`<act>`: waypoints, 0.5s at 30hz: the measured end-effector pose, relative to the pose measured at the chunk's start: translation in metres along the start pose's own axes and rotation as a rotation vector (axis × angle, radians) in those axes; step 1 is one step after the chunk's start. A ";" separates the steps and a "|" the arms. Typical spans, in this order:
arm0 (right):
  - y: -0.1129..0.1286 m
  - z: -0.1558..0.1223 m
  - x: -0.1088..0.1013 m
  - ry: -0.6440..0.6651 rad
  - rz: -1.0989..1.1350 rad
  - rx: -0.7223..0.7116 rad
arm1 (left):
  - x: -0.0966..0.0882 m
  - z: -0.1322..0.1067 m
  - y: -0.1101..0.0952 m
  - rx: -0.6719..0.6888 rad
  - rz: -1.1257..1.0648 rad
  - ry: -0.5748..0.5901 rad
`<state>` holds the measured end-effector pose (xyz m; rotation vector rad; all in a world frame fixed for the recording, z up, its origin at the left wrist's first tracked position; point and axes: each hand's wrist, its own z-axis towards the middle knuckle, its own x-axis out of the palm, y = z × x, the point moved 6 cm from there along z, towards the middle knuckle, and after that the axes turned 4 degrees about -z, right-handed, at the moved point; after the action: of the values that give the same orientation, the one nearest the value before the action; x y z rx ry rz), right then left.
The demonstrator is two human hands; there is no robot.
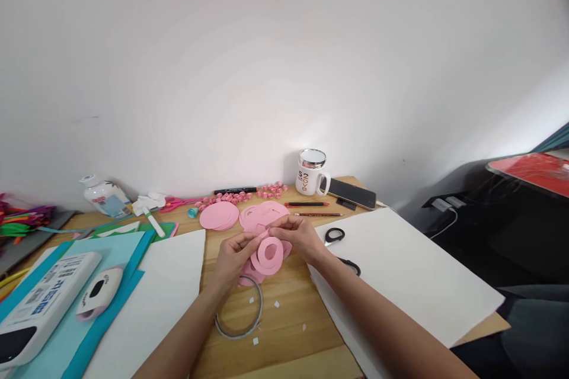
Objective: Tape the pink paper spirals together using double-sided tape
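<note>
My left hand [237, 251] and my right hand [296, 235] meet over the wooden table, fingertips pinched together. Between them is a small piece of pink paper [265, 233], mostly hidden by the fingers. Just below lie pink paper rings and spirals [269, 256], overlapping one another. Beyond the hands are cut pink paper pieces [267, 211] and a stack of pink paper circles [219, 215]. A roll of tape [240, 334] lies flat near my left wrist, with small white paper bits [255, 341] around it.
At the back stand a white mug [308, 180] and several rolled pink paper roses [235, 196]. Black-handled scissors [335, 235] lie by white paper [413, 266], partly under my right forearm. A phone [353, 193] lies back right. Coloured paper [128, 254] and a white box [53, 302] are left.
</note>
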<state>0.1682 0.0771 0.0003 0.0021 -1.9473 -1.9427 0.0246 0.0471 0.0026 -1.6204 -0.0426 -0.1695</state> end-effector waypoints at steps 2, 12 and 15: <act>0.000 0.000 0.000 -0.004 0.010 -0.003 | 0.000 0.000 0.000 -0.002 0.001 -0.004; 0.000 0.001 -0.002 -0.032 -0.016 -0.015 | 0.005 -0.002 0.002 -0.071 -0.090 0.049; 0.000 0.001 0.000 0.002 -0.021 -0.007 | 0.008 -0.003 0.003 -0.085 -0.132 0.080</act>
<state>0.1676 0.0778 0.0000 0.0229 -1.9472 -1.9621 0.0323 0.0437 0.0012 -1.6947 -0.0816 -0.3421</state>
